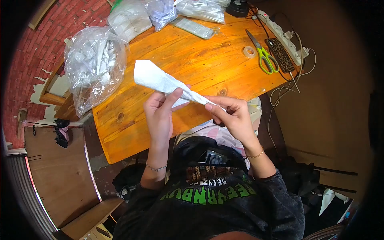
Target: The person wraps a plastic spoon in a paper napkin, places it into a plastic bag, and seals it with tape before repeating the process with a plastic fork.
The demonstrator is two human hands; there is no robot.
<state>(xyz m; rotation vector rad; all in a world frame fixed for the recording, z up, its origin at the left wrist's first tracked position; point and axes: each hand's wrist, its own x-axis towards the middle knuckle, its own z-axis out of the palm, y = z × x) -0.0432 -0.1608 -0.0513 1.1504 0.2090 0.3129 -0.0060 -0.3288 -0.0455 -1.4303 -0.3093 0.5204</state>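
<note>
A white, textured paper napkin (154, 76) is held above the near part of the wooden table. It is wide at its upper left end and narrows to a thin twisted tip at the right. My left hand (161, 110) grips its middle, thumb on top and fingers underneath. With thumb and fingers pinched, my right hand (230, 110) holds the narrow end. Part of the napkin is hidden behind the left thumb, and the very tip is covered by the right fingers.
On the wooden table (176, 48) lie green-handled scissors (264, 56), a tape roll (249, 52) and a leopard-print phone (280, 54). A power strip (276, 32) with cables runs along the right edge. A clear bag of white pieces (94, 60) sits at the left; several plastic packs (130, 20) line the back.
</note>
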